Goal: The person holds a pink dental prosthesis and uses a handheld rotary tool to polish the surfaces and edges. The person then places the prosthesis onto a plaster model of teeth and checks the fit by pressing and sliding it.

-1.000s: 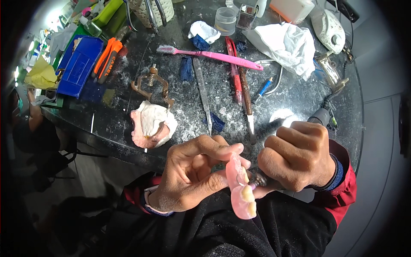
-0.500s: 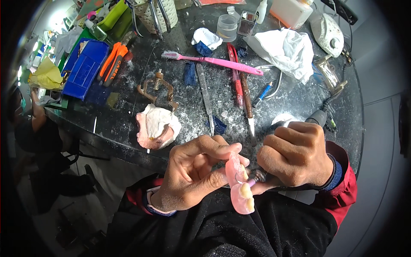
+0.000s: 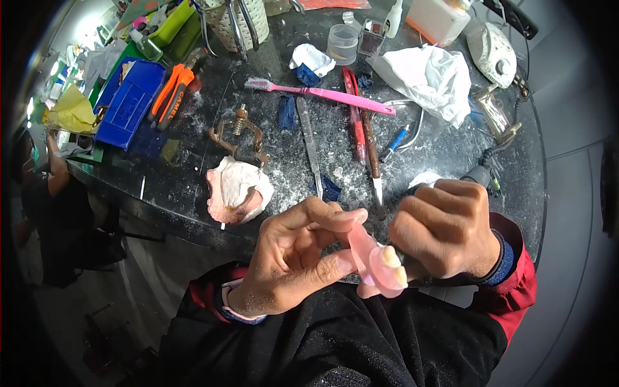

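A pink denture (image 3: pixel 369 253) with yellowish teeth is pinched between the thumb and fingers of my left hand (image 3: pixel 290 255), held above my lap at the bench's near edge. My right hand (image 3: pixel 445 229) is closed in a fist round a rotary handpiece (image 3: pixel 478 175), whose dark rear end and cord come out behind the fist. Most of its front is hidden behind the denture and my fingers; a small purplish bit shows at the denture's lower edge. Whether the bit touches the denture, I cannot tell. White dust covers both hands.
Left on the dusty black bench (image 3: pixel 290 171) lies a plaster dental model (image 3: pixel 240 193) near a brass articulator frame (image 3: pixel 240 132). A pink toothbrush (image 3: pixel 322 95), a metal file-like tool (image 3: pixel 308 145), a brown-handled knife (image 3: pixel 372 155) and orange pliers (image 3: pixel 173 93) lie farther back. A person sits at far left.
My left hand has turned the denture, so its toothed end now points right and up toward my right fist. The purplish bit now shows below the denture instead of beside its teeth.
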Demonstrator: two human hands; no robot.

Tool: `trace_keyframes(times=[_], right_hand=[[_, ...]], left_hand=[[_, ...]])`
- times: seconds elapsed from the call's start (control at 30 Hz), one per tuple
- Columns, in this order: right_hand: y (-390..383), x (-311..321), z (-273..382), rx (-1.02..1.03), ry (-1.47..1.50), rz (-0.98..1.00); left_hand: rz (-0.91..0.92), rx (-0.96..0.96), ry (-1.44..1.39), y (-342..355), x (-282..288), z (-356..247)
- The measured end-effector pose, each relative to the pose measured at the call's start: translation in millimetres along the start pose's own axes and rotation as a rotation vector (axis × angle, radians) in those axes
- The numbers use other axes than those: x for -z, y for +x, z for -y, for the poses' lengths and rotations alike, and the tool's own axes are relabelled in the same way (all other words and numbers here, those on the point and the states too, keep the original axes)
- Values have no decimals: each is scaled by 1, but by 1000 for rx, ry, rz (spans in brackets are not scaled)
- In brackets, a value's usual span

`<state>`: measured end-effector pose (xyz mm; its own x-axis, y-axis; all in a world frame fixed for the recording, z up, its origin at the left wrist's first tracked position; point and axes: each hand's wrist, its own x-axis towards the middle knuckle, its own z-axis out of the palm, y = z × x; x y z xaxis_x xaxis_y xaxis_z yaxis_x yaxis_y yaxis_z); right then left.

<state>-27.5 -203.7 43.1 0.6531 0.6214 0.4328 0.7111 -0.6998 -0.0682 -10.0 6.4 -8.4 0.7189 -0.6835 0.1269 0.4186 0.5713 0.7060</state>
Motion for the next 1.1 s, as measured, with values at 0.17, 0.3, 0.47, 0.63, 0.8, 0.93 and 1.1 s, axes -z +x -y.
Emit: trace_keyframes(times=[0.17, 0.3, 0.47, 0.63, 0.8, 0.93, 1.1], right_hand=[[-5, -12, 1, -58, 51, -61], [-6, -7, 1, 10, 58, -29], [-6, -8, -4, 52, 48, -26], [-6, -11, -1, -43, 67, -12], [-6, -5, -3, 42, 87, -11], [-6, -11, -4, -108, 91, 24], [-4, -6, -2, -31, 112, 64]], left_hand=[[40, 34, 33, 1, 2, -1], [17, 9, 17, 1, 1, 3], [13, 22, 90, 2, -5, -1], [-27, 12, 95, 2, -5, -1], [-4, 41, 78, 1, -8, -2], [33, 13, 105, 3, -4, -1], [-48, 166, 188, 0, -1, -5]])
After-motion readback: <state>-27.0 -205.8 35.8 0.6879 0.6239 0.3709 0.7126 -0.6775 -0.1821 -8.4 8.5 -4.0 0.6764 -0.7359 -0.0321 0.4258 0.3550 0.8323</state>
